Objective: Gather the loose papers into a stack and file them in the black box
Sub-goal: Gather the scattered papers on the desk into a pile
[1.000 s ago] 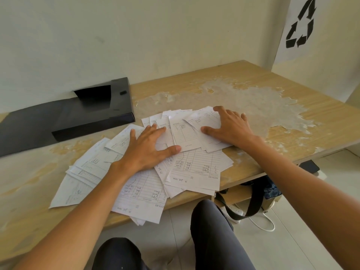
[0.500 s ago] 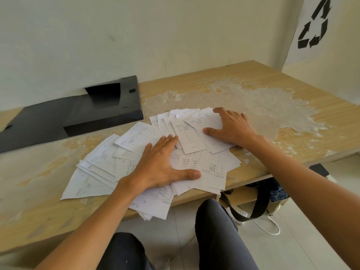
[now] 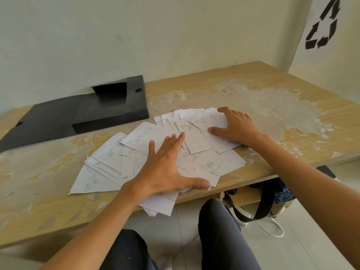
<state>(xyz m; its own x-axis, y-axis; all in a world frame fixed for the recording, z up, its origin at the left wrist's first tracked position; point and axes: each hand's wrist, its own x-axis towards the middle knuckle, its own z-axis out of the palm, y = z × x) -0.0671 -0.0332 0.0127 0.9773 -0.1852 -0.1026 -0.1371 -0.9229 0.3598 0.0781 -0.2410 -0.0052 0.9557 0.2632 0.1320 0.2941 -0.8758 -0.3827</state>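
Observation:
Several loose white ruled papers [image 3: 109, 158] lie fanned out across the wooden table's front middle, some hanging over the front edge. My left hand [image 3: 165, 170] lies flat on the near part of the spread, fingers apart, thumb at the table's edge. My right hand [image 3: 236, 127] presses flat on the far right papers, fingers spread. The black box [image 3: 111, 112] lies flat and open at the back left against the wall, its lid flap stretched out to the left.
The table [image 3: 292, 145] has a worn, peeling top. A wall runs along the back; a white panel with a recycling sign [image 3: 321, 28] stands at the right. Under the table lie a bag with a black strap [image 3: 263, 207] and a white cable. My knees are below the front edge.
My left hand slid toward me and to the right over the papers, dragging some to the table's front edge. My right hand stayed on the far right sheets.

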